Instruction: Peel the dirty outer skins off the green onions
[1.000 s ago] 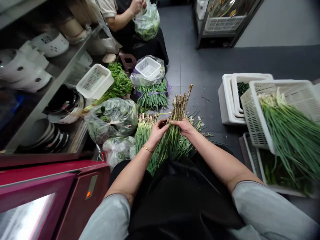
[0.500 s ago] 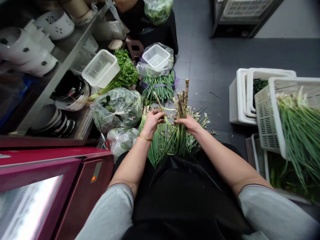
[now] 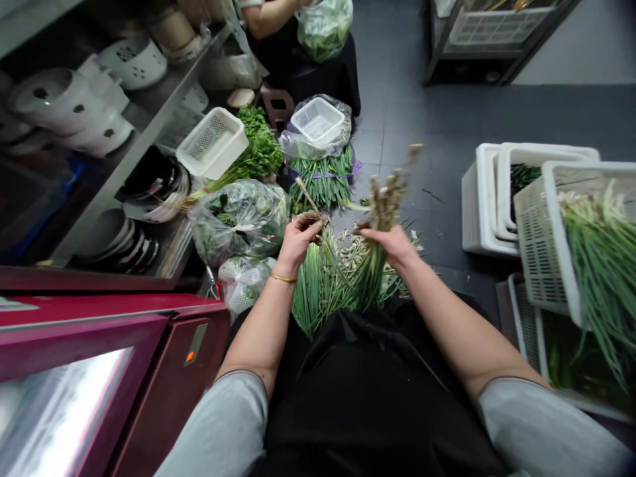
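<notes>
My right hand (image 3: 392, 242) is wrapped round a bunch of green onions (image 3: 385, 204), its brown, dirt-covered root ends pointing away from me and its green leaves hanging towards my lap. To the left, my left hand (image 3: 301, 241) pinches a single green onion stalk (image 3: 309, 195) with a thin brown end. Between and below the hands lie more loose green onions (image 3: 311, 291), along with pale peeled scraps (image 3: 350, 253) on the floor. My fingertips partly hide the held stalk.
At left, bagged greens (image 3: 238, 218), leafy herbs (image 3: 261, 142) and a white basket (image 3: 213, 142) sit beside a shelf of bowls. Ahead, another small basket (image 3: 318, 120) rests on bundled greens, near a co-worker's arm (image 3: 273, 16). White crates (image 3: 534, 238), one holding green onions, stand at right.
My right hand has moved right with the bunch, which now tilts right and is blurred. My left hand has shifted slightly left with its stalk, and the hands are farther apart.
</notes>
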`<state>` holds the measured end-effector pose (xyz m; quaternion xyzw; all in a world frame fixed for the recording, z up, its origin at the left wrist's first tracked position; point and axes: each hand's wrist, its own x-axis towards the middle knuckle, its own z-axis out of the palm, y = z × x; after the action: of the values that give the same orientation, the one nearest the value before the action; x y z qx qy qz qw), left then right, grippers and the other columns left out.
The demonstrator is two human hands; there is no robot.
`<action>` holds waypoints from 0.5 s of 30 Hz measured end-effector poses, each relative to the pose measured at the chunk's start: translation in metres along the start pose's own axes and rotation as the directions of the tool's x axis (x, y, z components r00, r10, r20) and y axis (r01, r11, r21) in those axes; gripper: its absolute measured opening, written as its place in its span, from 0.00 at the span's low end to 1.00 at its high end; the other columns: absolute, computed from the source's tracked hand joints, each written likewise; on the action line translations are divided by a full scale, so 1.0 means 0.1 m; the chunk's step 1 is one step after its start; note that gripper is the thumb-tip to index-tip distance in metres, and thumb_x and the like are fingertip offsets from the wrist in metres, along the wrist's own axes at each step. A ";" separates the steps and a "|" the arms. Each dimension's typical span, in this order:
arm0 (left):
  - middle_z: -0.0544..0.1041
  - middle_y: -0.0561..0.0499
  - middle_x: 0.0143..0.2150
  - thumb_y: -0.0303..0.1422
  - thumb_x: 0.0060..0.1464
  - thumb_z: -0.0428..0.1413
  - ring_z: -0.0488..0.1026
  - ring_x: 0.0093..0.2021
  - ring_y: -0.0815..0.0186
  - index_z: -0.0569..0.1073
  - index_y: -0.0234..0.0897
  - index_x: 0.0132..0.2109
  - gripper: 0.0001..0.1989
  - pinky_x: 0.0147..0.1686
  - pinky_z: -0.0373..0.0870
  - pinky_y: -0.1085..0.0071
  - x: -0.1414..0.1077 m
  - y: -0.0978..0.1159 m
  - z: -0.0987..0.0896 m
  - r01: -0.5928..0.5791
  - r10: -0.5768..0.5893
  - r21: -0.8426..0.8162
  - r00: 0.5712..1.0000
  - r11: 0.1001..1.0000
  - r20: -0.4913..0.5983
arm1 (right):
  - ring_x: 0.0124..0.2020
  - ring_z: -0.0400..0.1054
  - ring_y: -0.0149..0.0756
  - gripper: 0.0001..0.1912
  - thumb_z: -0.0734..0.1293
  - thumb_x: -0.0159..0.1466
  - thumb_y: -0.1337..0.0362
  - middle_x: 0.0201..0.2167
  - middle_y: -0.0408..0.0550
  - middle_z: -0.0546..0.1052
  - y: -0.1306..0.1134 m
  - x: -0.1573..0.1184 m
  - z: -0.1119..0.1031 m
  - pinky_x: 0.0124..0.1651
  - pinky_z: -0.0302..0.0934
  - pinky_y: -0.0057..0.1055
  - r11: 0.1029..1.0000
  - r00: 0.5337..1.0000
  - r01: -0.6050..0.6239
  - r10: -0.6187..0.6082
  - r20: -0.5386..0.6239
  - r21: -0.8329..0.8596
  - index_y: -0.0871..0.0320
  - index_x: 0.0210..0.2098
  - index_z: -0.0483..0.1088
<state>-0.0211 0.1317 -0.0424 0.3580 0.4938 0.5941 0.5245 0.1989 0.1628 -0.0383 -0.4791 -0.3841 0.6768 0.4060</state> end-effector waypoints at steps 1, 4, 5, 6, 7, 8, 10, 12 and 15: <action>0.74 0.54 0.29 0.38 0.38 0.68 0.68 0.24 0.73 0.73 0.35 0.34 0.17 0.20 0.66 0.76 -0.02 -0.05 0.07 0.015 -0.016 0.013 1.000 1.000 0.012 | 0.25 0.70 0.31 0.19 0.79 0.39 0.61 0.28 0.48 0.79 0.07 -0.05 0.10 0.26 0.65 0.27 1.000 0.997 -0.019 0.020 0.075 -0.020 0.60 0.31 0.76; 0.75 0.53 0.28 0.38 0.39 0.67 0.68 0.24 0.73 0.76 0.33 0.34 0.16 0.20 0.63 0.77 -0.07 -0.21 0.25 0.042 -0.045 0.081 0.998 0.996 0.034 | 0.22 0.66 0.29 0.18 0.79 0.39 0.60 0.23 0.44 0.76 0.28 -0.13 0.32 0.25 0.64 0.29 0.999 0.992 -0.012 0.018 0.127 -0.049 0.61 0.27 0.75; 0.75 0.53 0.28 0.38 0.39 0.67 0.67 0.24 0.73 0.76 0.33 0.34 0.15 0.20 0.62 0.78 -0.09 -0.25 0.29 0.050 -0.056 0.105 0.997 0.993 0.049 | 0.21 0.65 0.29 0.18 0.79 0.39 0.61 0.21 0.43 0.75 0.33 -0.13 0.35 0.25 0.63 0.28 0.998 0.994 0.001 0.005 0.107 -0.058 0.61 0.26 0.74; 0.75 0.53 0.28 0.38 0.40 0.67 0.67 0.24 0.73 0.77 0.33 0.34 0.15 0.20 0.62 0.77 -0.10 -0.29 0.31 0.063 -0.072 0.123 0.995 0.990 0.074 | 0.20 0.65 0.29 0.17 0.79 0.39 0.61 0.21 0.42 0.74 0.36 -0.13 0.35 0.24 0.62 0.28 0.998 0.996 0.016 -0.010 0.083 -0.066 0.61 0.25 0.73; 0.76 0.52 0.28 0.39 0.40 0.67 0.67 0.25 0.72 0.77 0.32 0.34 0.16 0.20 0.62 0.77 -0.12 -0.31 0.33 0.079 -0.093 0.130 0.990 0.988 0.105 | 0.20 0.65 0.29 0.16 0.79 0.39 0.62 0.21 0.43 0.74 0.36 -0.12 0.33 0.24 0.62 0.28 0.997 0.998 0.026 -0.022 0.062 -0.068 0.61 0.24 0.73; 0.76 0.51 0.29 0.39 0.39 0.67 0.68 0.25 0.72 0.77 0.32 0.35 0.17 0.21 0.63 0.77 -0.14 -0.33 0.34 0.096 -0.113 0.125 0.984 0.988 0.136 | 0.20 0.65 0.29 0.16 0.78 0.39 0.62 0.21 0.43 0.74 0.35 -0.11 0.30 0.24 0.62 0.28 0.998 0.999 0.027 -0.024 0.046 -0.062 0.61 0.24 0.73; 0.76 0.51 0.30 0.38 0.37 0.69 0.68 0.26 0.71 0.78 0.32 0.38 0.20 0.21 0.65 0.75 -0.15 -0.33 0.32 0.130 -0.148 0.100 0.968 0.986 0.201 | 0.20 0.65 0.29 0.16 0.78 0.39 0.62 0.21 0.43 0.74 0.29 -0.09 0.22 0.24 0.63 0.29 1.000 0.999 -0.005 0.006 0.040 -0.031 0.61 0.25 0.73; 0.76 0.51 0.29 0.36 0.36 0.69 0.67 0.24 0.72 0.78 0.32 0.40 0.21 0.21 0.65 0.75 -0.15 -0.31 0.26 0.153 -0.175 0.101 0.949 0.983 0.262 | 0.20 0.65 0.30 0.16 0.78 0.39 0.62 0.20 0.43 0.74 0.20 -0.10 0.14 0.23 0.63 0.29 0.997 0.993 -0.078 0.078 0.088 -0.002 0.61 0.25 0.72; 0.77 0.49 0.29 0.35 0.37 0.69 0.65 0.22 0.73 0.79 0.32 0.40 0.20 0.20 0.62 0.76 -0.10 -0.23 0.11 0.182 -0.244 0.202 0.905 0.962 0.349 | 0.20 0.66 0.30 0.16 0.77 0.39 0.64 0.20 0.44 0.74 0.04 -0.13 0.00 0.20 0.61 0.26 0.988 0.975 -0.148 0.139 0.173 0.038 0.61 0.26 0.71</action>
<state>-0.0027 0.1231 -0.0611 0.4494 0.4695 0.4121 0.6386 0.2013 0.1488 -0.0379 -0.4356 -0.3647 0.7522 0.3338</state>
